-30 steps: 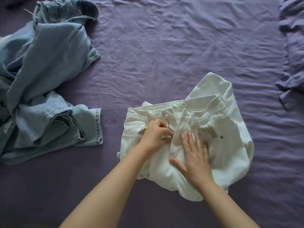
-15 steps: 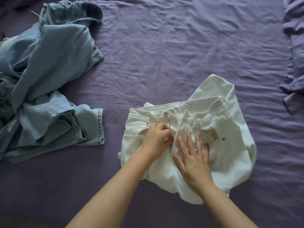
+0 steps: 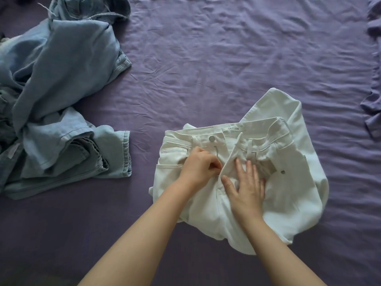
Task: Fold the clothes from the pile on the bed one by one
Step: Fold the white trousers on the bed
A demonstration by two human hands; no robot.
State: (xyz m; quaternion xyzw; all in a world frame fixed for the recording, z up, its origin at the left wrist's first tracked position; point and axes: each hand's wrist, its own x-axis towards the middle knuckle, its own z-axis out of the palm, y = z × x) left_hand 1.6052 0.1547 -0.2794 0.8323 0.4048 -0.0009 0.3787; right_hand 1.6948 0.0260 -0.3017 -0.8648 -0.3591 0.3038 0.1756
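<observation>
Bed: wide purple wrinkled bedsheet fills the view; a rumpled fold of purple cloth lies along the right edge.
White jeans: pair of white denim jeans, partly folded, near-centre right on the bed; waistband toward the far side with silver metal button and a small brand tag showing; fly open; one leg doubled underneath, its end sticking out at the far right.
Left hand: left hand rests on the jeans just left of the fly, fingers curled, pinching the fabric edge at the zipper.
Right hand: right hand lies flat on the jeans just right of the fly, fingers straight and spread, pressing the cloth down; thumb angled toward the left hand, nearly touching it.
Pile: heap of light blue denim clothes on the far-left side of the bed, crumpled, well apart from the white jeans; one hemmed leg end points toward them.
</observation>
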